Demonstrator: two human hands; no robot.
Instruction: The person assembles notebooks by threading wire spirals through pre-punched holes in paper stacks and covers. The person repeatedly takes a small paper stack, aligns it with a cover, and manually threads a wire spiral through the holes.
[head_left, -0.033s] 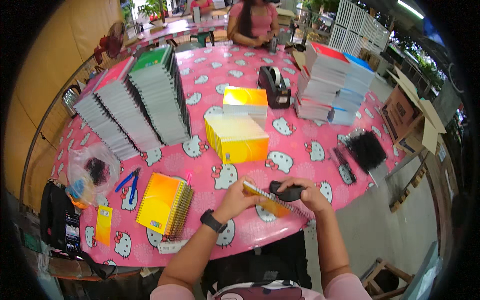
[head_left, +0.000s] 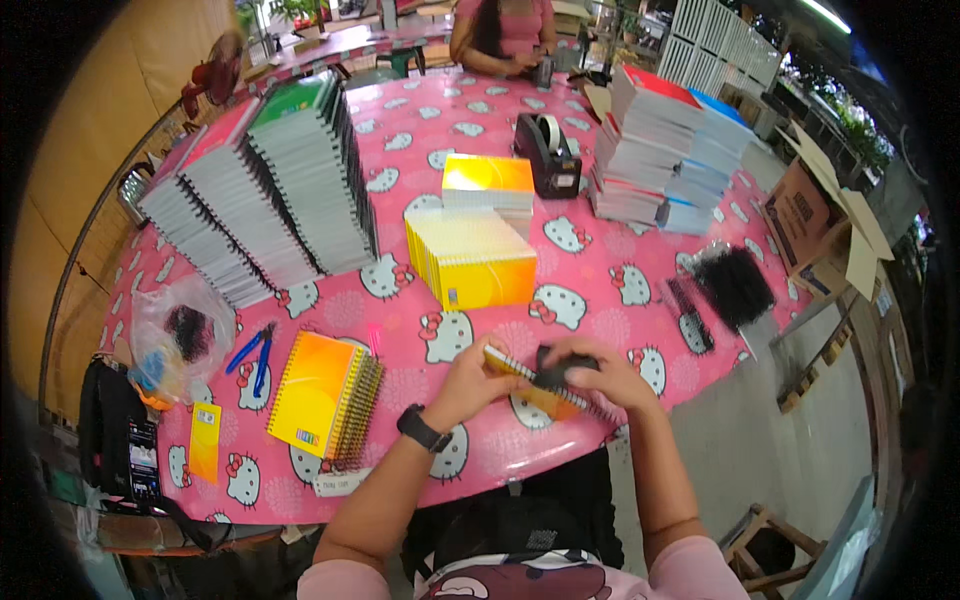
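- Fingers of the left hand point(head_left: 466, 388) are pinched on one end of a yellow-orange notebook point(head_left: 550, 403), seemingly to steady it.
- Bent closely over a black tool point(head_left: 553, 364), the right hand point(head_left: 610, 380) seems to grip it; blur hides how tightly.
- Between the hands, just above the table's near edge, the notebook is tilted with its coil uppermost, presumably to bring the bound edge to the tool; whether it touches the tabletop point(head_left: 400, 300), I cannot tell.
- Left of it, coiled yellow notebooks point(head_left: 312, 395) lie piled with spines to the right, likely to keep the pile even.
- Farther left, blue-handled cutters point(head_left: 262, 362) lie open, within easy reach.
- Ahead, yellow booklets point(head_left: 485, 280) stand in a tight block, probably for picking off singly; no coils show on them.
- Black coils point(head_left: 735, 288) lie bundled at the right, apart from the paper, perhaps to avoid tangling.
- Beyond, tall notebook stacks point(head_left: 300, 190) flank the left side, leaving the middle open for working; a co-worker point(head_left: 505, 40) is at the far edge.
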